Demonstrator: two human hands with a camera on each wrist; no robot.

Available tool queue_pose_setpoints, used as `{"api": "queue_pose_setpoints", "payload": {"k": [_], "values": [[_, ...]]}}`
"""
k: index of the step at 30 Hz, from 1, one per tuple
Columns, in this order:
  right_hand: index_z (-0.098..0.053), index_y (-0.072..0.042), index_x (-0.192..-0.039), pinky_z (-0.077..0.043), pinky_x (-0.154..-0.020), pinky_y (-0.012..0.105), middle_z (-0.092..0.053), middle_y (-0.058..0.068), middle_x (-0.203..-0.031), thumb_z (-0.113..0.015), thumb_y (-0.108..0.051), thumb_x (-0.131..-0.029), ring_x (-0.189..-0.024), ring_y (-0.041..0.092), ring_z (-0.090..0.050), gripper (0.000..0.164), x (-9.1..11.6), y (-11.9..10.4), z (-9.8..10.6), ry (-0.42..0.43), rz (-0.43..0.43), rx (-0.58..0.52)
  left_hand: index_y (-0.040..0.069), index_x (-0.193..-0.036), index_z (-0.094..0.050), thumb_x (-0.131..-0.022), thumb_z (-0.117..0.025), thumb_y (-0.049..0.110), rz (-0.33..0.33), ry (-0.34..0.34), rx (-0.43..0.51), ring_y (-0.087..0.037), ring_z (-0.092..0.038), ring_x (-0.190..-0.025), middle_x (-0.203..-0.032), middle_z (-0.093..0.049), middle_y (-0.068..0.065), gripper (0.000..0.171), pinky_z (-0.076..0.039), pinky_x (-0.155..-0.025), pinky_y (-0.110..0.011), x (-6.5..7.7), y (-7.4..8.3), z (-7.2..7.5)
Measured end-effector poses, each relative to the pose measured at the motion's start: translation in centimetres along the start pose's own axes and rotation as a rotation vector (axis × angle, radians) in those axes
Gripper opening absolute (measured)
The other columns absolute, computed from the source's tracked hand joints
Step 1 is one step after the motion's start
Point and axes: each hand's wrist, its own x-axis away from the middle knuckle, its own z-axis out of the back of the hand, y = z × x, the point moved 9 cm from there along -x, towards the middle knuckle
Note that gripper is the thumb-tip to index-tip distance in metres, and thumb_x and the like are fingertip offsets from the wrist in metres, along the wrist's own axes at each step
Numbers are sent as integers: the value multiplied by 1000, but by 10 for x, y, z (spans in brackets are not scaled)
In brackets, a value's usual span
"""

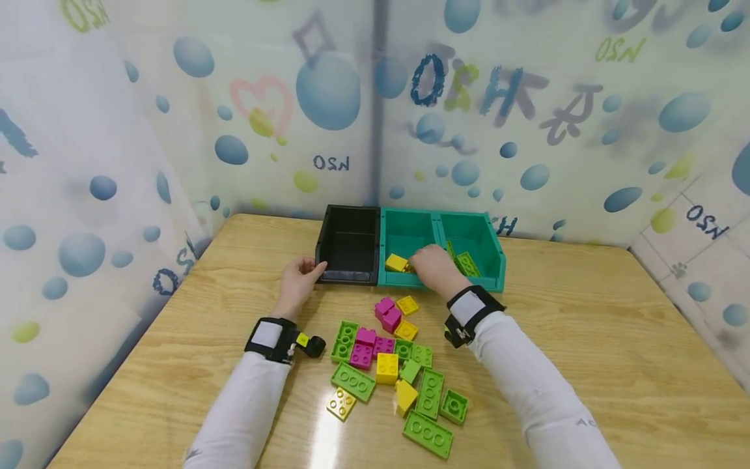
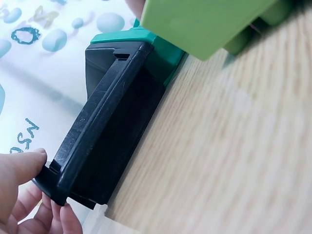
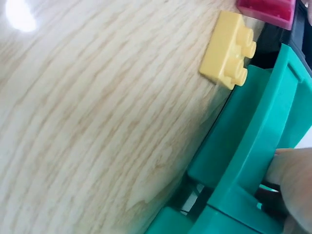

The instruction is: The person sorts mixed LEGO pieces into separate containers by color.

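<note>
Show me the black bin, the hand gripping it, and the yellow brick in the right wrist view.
Black bin (image 1: 350, 253): head view, on the bare floor inside.
Left hand (image 1: 296, 283): head view, on the back of the hand.
Yellow brick (image 3: 221, 48): right wrist view, on its flat, studless side.

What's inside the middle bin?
Inside that teal bin, a yellow building brick shows beside the right hand, plus a yellow sliver. Whatever the hand covers can't be seen.

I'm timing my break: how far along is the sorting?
Apparently done: yellow bricks and green bricks in separate teal bins. In hand: right hand in the yellows' bin, grip hidden; left hand pinching black bin. Remaining: loose magenta, yellow and green bricks on the table.
</note>
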Motion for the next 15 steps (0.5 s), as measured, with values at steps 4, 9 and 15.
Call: {"api": "queue_pose_setpoints", "payload": {"k": [4, 9, 15], "values": [[-72, -4, -96, -50, -88, 36, -71, 8, -95, -55, -1, -92, -92, 24, -65, 17, 2, 4, 5, 55, 10, -184, 3, -100, -57, -92, -61, 29, 4, 2, 12, -19, -44, -83, -89, -48, -5, 28, -37, -67, -27, -1, -1, 0], [-70, -1, -102, -51, -87, 39, -67, 13, -104, -58, -3, -90, -99, 29, -62, 17, 9, 13, 15, 123, -9, -448, 3, -100, -56, -92, -61, 29, 17, 7, 27, -19, -44, -84, -90, -47, -5, 28, -37, -69, -27, -2, -1, -1], [-69, -1, -102, -50, -87, 42, -66, 13, -104, -60, -6, -91, -100, 30, -60, 15, 22, 22, 24, 190, -47, -578, 4, -100, -55, -93, -61, 31, 22, 6, 25, -18, -44, -85, -91, -47, -5, 29, -37, -68, -27, -1, -2, 0]]}}
